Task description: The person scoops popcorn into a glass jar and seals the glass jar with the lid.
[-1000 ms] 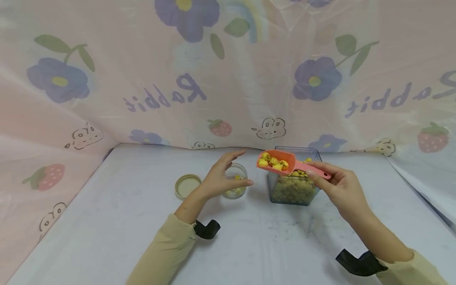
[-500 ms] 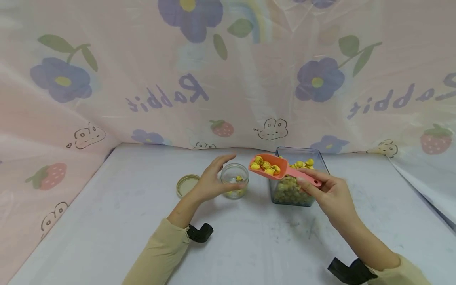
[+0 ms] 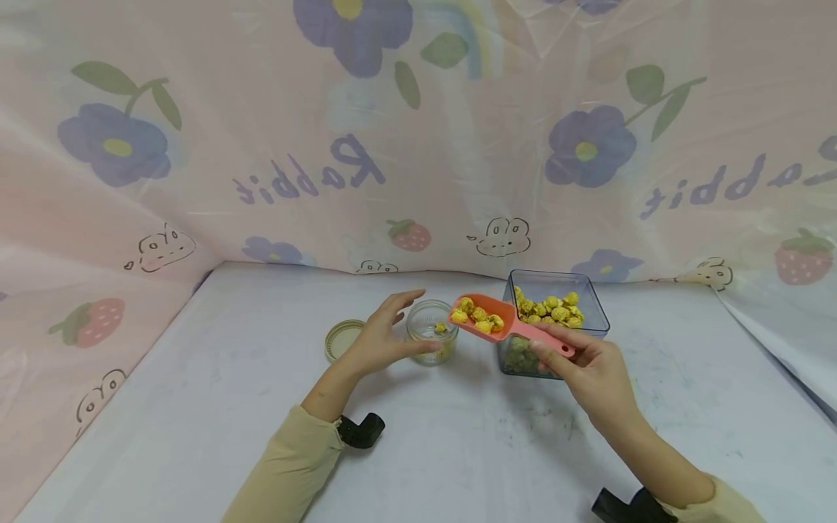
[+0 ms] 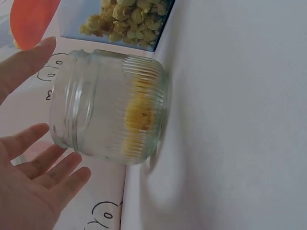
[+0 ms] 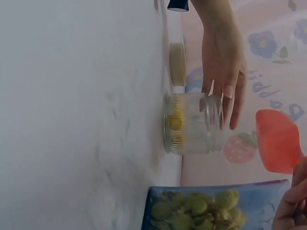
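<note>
My right hand (image 3: 598,374) grips the handle of a coral-pink scoop (image 3: 506,335) that carries several pieces of yellow popcorn (image 3: 482,319). The scoop's front edge overlaps the rim of a glass jar (image 3: 421,316) in the head view, and in the right wrist view it is above the mouth. A little popcorn (image 4: 139,112) lies at the bottom of this upright jar. My left hand (image 3: 379,340) curves around the jar's left side near the mouth, fingers spread and relaxed; in the left wrist view gaps show between the thumb (image 4: 29,64) and the glass.
A clear bluish square container (image 3: 598,309) with a heap of popcorn stands right of the jar, partly behind my right hand. The round gold-rimmed lid (image 3: 341,338) lies left of the jar. A printed curtain (image 3: 445,145) rises behind the white table (image 3: 458,450).
My right hand has carried the loaded scoop left and down, from in front of the container to the jar's rim. My left hand has shifted slightly left, uncovering more of the jar.
</note>
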Demonstrator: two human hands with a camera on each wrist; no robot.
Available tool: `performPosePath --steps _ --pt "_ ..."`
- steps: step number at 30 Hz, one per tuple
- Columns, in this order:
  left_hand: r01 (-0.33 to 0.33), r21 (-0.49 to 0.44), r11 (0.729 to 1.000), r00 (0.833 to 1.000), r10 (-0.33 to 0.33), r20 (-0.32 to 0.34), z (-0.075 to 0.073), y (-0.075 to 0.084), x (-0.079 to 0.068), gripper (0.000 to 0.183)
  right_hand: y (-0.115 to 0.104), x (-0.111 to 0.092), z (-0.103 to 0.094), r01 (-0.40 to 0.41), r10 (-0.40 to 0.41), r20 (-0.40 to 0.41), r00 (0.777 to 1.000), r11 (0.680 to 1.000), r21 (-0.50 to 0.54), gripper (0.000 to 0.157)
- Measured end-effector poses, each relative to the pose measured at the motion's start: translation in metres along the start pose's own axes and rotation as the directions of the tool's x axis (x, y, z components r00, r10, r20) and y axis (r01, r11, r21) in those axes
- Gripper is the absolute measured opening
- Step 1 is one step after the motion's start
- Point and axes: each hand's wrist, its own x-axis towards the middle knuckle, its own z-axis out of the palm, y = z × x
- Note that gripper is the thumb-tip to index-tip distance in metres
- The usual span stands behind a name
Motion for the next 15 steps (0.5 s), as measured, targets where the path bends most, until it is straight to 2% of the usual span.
performPosePath --steps 10,15 --pt "0.032 0.0 0.999 0.999 -0.032 0.028 0.0 -0.006 -0.001 0.081 0.004 -0.002 0.008 -0.037 0.037 0.015 0.999 0.999 -0.01 0.038" --pt "0.054 -0.008 0.999 0.998 -0.053 0.042 0.001 -0.011 -0.001 0.079 0.006 -0.004 0.012 -0.009 0.01 0.017 1.0 1.0 -0.021 0.036"
